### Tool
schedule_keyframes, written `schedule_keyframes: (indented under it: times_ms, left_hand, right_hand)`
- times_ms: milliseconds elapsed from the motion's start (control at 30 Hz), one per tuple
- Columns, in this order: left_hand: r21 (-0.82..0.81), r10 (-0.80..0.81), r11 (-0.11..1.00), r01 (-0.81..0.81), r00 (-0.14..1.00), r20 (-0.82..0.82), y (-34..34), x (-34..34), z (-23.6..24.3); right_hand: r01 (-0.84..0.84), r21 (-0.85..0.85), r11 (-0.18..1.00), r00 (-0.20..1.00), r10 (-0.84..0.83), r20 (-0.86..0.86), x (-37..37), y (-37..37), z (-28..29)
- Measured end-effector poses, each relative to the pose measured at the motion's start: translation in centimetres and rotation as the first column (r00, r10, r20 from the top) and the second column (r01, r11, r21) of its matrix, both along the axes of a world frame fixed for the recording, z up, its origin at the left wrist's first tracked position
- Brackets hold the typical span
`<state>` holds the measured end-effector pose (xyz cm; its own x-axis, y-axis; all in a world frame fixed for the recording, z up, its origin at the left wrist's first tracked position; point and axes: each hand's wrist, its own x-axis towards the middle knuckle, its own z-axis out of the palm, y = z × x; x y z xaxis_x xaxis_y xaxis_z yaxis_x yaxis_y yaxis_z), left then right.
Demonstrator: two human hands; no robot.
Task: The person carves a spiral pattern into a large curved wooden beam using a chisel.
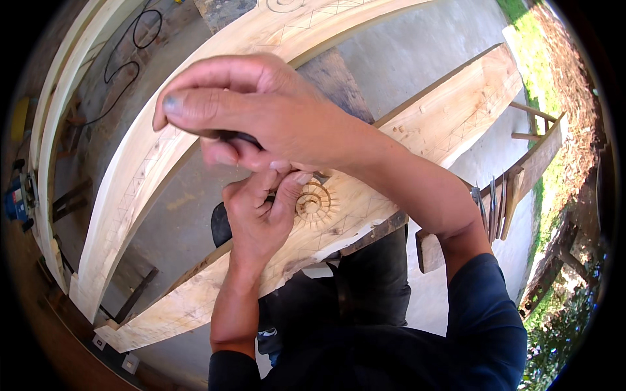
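Near the middle of a long pale wooden board (385, 186), a round rosette (314, 203) is carved with a spiral and notched rim. My left hand (257, 212) is at its left edge, thumb and fingers pinched together around the metal of a carving chisel (321, 176), whose tip shows beside them. Above it my right hand (254, 107) is closed, with its fingers curled around a dark handle that is mostly hidden. The right fingertips meet the left ones. Pencilled zigzag lines run along the board on both sides of the rosette.
A large curved wooden beam (130, 189) with pencil patterns arches beyond the board. Several metal carving tools (493, 205) stand at the right by a wooden mallet-like block (430, 253). A blue power tool (19, 199) is at far left, with a black cable (124, 78) on the floor.
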<state>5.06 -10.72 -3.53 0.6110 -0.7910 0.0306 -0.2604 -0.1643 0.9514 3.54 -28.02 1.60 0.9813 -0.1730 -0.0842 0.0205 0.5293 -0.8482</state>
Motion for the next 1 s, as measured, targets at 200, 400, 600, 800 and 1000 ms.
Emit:
schedule_keyframes:
  times_ms: [200,400,600,800,1000]
  left_hand:
    - [-0.014,0.018,1.000,-0.018,1.000,-0.025,-0.1,0.0,0.0]
    - [0.012,-0.012,1.000,0.011,0.998,0.059,-0.3,0.2,0.5]
    - [-0.020,-0.011,1.000,0.012,0.998,0.056,-0.2,0.2,0.2]
    - [0.006,-0.015,1.000,0.015,0.998,0.065,0.1,0.3,0.3]
    - [0.030,-0.032,0.999,0.030,0.997,0.063,0.2,0.4,0.2]
  right_hand:
    - [0.029,-0.064,0.998,1.000,-0.029,-0.001,0.2,0.3,0.0]
    - [-0.024,-0.087,0.996,0.999,0.020,-0.042,0.3,0.7,-0.5]
    - [-0.038,-0.115,0.993,0.997,0.030,-0.073,0.3,0.7,-0.2]
    - [-0.049,-0.092,0.995,0.996,0.042,-0.076,0.2,0.6,-0.1]
    - [-0.031,-0.083,0.996,0.997,0.026,-0.066,0.3,0.9,-0.4]
